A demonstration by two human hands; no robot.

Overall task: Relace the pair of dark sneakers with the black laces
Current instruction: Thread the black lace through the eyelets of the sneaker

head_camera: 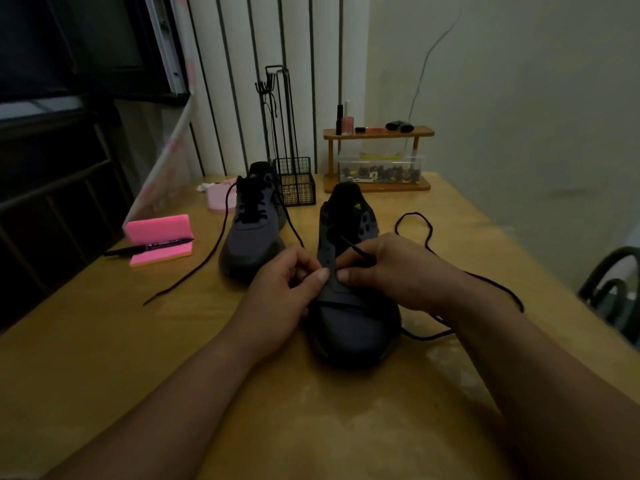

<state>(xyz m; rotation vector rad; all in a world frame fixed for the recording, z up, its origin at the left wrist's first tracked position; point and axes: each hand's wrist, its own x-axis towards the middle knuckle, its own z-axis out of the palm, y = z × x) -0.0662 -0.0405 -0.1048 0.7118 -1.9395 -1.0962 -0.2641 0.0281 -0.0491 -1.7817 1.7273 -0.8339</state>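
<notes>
Beyond the fingers and to their left stands the far sneaker (252, 233), toe toward the person, partly laced; its second lace (207, 258) trails loose down the table well left of the left hand (287, 289). Just behind that shoe sits a black wire basket (294, 185), and farther left of the fingers lie a pink foam block (159, 237) with a black marker pen (149, 247) across it and a pale pink dish (220, 197). Straight beyond the fingers, at the wall, a small wooden shelf (377, 133) carries little bottles above a clear plastic box (381, 169). A dark chair back (609, 296) stands well right of the right hand (391, 268).

The table (104, 341) is smooth, yellowish wood under dim light, set against a plain wall and a panel with dark vertical stripes.

The near sneaker (349, 323), matte dark mesh with a rounded toe, stands under both hands. The left hand's curled thumb and fingers pinch its left eyelet flap. The right hand's fingers are curled round the thin black lace (485, 278), whose tip pokes up between them, while the cord loops away on the table to their right.
</notes>
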